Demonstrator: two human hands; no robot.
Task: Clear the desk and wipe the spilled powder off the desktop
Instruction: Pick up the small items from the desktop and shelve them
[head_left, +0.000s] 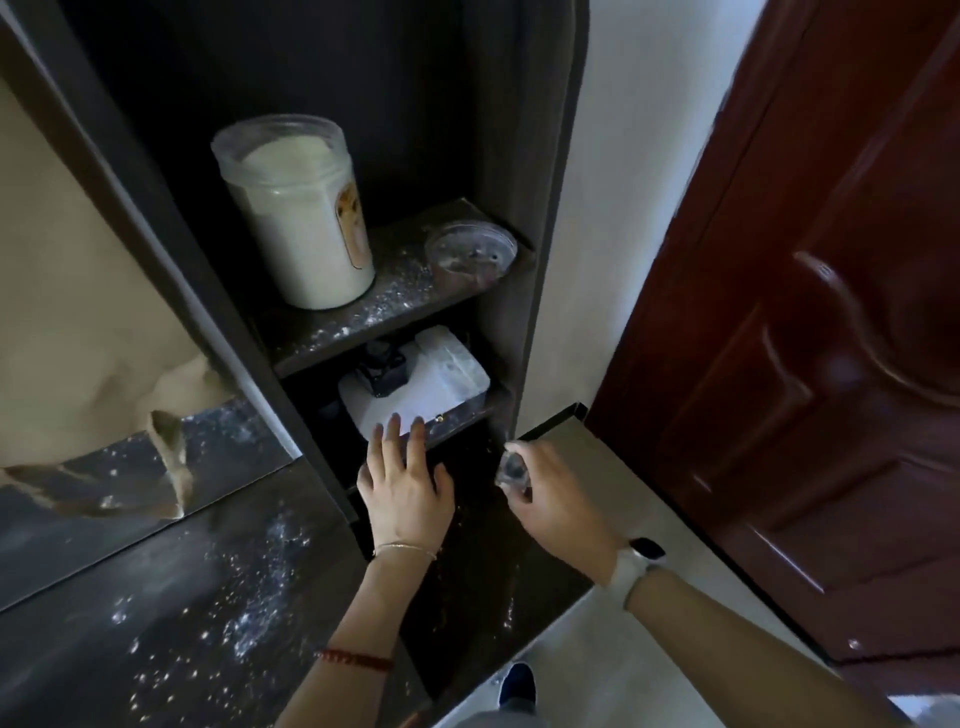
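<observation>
Speckling dark desktop (171, 597), white powder (260, 582)

Jar (298, 213) on shelf (384, 306), left of lid (470, 252).

— What is carried by the upper shelf (363, 317)?
— A tall jar (301, 208) of white powder and a clear lid (470, 252) are set on it, well apart, amid scattered white specks.
— And lower down?
— A white box (421, 384) is kept on the lower shelf (467, 418). The dark desk (130, 597) is strewn with spilled powder (260, 587).
</observation>
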